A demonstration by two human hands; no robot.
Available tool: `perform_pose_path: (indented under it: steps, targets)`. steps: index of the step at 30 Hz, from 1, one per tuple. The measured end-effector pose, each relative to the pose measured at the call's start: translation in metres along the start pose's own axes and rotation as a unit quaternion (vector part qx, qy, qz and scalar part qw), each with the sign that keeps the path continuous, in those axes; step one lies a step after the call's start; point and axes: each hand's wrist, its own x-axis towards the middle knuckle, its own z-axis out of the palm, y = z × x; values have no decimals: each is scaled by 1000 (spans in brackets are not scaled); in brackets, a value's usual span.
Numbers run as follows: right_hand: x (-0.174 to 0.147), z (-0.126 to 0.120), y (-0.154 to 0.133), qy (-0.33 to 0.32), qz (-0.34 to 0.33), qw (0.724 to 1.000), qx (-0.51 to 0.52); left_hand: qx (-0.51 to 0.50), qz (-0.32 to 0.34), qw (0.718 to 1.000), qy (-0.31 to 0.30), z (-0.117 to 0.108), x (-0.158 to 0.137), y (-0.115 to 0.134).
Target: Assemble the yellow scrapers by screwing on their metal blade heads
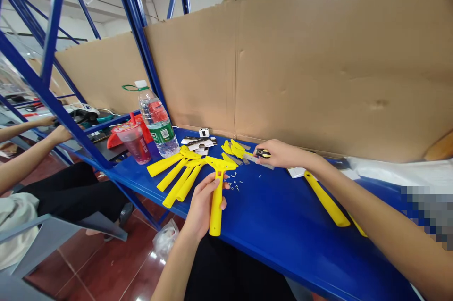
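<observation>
My left hand (203,204) is wrapped round the handle of a yellow plastic scraper (215,216), its wide head pointing away from me. Over the back of the table, my right hand (283,152) is closed on a screwdriver (262,153) with a black-and-yellow handle; its shaft is hidden. Flat metal blades (264,164) lie under and beside that hand. Just left of them is a small pile of yellow plastic pieces (228,148). Loose screws (233,183) are scattered right of the held scraper. Several more yellow scraper handles (171,173) lie fanned out to the left.
A large water bottle (159,124) and a red drink cup (134,143) stand at the table's left end. More yellow handles (327,199) lie under my right forearm. Cardboard (300,65) walls the back. At left, a blue frame post (53,22) separates me from another person's arms (31,147).
</observation>
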Motion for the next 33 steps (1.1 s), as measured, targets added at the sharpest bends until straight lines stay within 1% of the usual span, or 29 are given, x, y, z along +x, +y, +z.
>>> perform_pose_path:
  steps: [3,5,7,9,12,14,15,18,20,24,26,31,33]
  targets:
    - [-14,-19,-29,32,-19,996,83,14,-19,1000,-10,3,-4,-1]
    - [-20,-26,-52,43,-33,992,117,11,-29,999,-10,5,-8,-1]
    - [-21,-28,-73,40,-61,990,117,15,-29,999,-23,6,-14,1]
    - [-17,-26,-90,39,-98,989,102,30,-24,998,-54,8,-21,4]
    - [-12,-23,-107,12,-105,989,106,62,-12,994,-88,12,-32,10]
    - [-11,-23,-113,-12,-90,988,124,70,2,994,-88,15,-38,14]
    - [-12,-23,-116,-13,-88,988,130,68,8,994,-87,16,-40,16]
    - [-17,-28,-121,15,-83,987,140,56,15,994,-87,17,-42,21]
    - [-20,-33,-125,17,-79,985,151,57,19,994,-92,16,-43,22]
    - [-21,-39,-133,-22,-85,983,159,67,26,993,-97,16,-44,23]
    - [-20,-37,-135,-31,-90,985,146,74,21,993,-89,17,-45,23]
    - [-21,-30,-134,15,-124,990,59,91,43,992,-73,21,-47,21]
    - [-24,-29,-135,2,-129,990,46,97,49,992,-69,23,-46,18]
